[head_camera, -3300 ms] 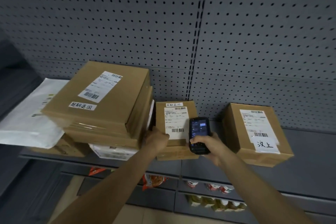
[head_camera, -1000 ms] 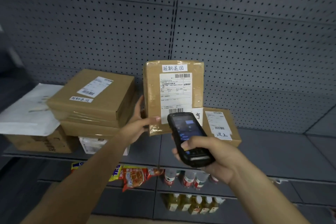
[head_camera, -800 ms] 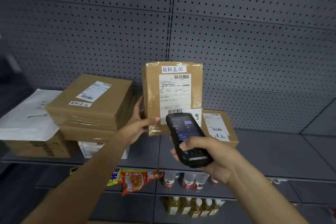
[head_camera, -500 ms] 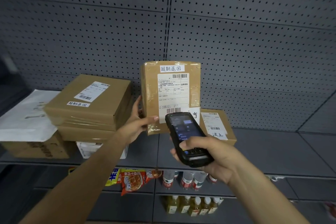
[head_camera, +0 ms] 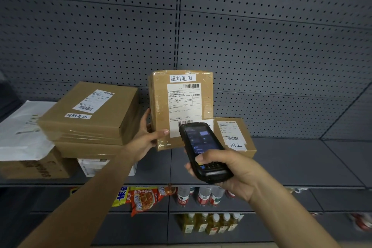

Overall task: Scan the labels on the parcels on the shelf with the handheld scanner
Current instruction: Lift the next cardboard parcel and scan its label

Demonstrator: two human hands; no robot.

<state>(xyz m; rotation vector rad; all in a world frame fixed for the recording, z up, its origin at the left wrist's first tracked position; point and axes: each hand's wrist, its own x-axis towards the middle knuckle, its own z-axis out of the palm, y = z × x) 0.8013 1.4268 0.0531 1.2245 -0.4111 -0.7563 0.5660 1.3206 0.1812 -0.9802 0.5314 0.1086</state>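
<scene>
My left hand (head_camera: pixel 145 139) grips the lower left corner of a small brown parcel (head_camera: pixel 161 104) and holds it upright above the shelf, its white label (head_camera: pixel 184 104) facing me. My right hand (head_camera: pixel 231 171) holds the black handheld scanner (head_camera: pixel 201 151) just below and in front of the label, with its lit screen toward me and its top covering the label's lower barcode. Another labelled box (head_camera: pixel 234 137) lies on the shelf behind the scanner. A stack of larger boxes (head_camera: pixel 90 115) stands at the left.
The grey shelf (head_camera: pixel 302 163) has a perforated back panel (head_camera: pixel 261 46). A white mailer bag (head_camera: pixel 22 133) lies on a box at the far left. A white packet (head_camera: pixel 94 167) sits under the stack. Snack packs (head_camera: pixel 143 197) and bottles (head_camera: pixel 201 195) fill the lower shelves.
Since 3.3 s ago my left hand has lifted the small parcel off the shelf and stood it upright. Over the last second both hands have barely moved.
</scene>
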